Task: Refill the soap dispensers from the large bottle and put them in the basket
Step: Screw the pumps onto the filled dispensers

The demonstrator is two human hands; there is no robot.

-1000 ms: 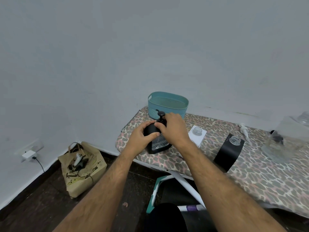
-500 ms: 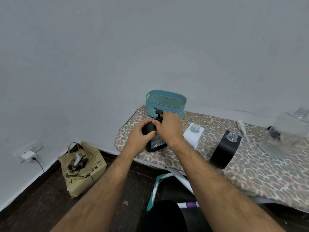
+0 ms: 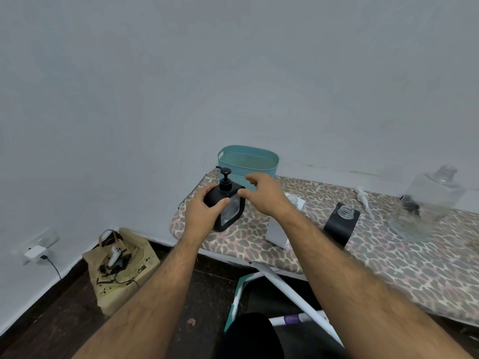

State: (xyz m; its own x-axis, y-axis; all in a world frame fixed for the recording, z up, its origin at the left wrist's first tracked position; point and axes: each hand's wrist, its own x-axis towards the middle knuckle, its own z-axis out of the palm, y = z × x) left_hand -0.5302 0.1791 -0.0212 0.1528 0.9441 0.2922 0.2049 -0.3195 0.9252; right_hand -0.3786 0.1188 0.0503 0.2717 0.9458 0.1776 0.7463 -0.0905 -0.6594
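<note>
A black soap dispenser [image 3: 231, 203] with its black pump screwed on stands at the left end of the leopard-print board [image 3: 363, 255]. My left hand [image 3: 203, 212] grips its body from the left. Just right of the pump, my right hand [image 3: 264, 194] hovers with fingers loosely spread, holding nothing. The teal basket [image 3: 248, 161] stands right behind the dispenser. A white dispenser [image 3: 281, 229] and a second black dispenser [image 3: 342, 224], both with open necks, stand to the right. The large clear bottle [image 3: 427, 203] stands at the far right.
A loose white pump [image 3: 363, 196] lies on the board near the large bottle. A brown paper bag [image 3: 119, 265] sits on the dark floor at the left, below a wall socket with a white charger [image 3: 35, 252]. The board's white legs [image 3: 290, 291] show underneath.
My right hand has come off the pump top and now hovers open beside it. My left hand still holds the dispenser body. The camera view has shifted slightly.
</note>
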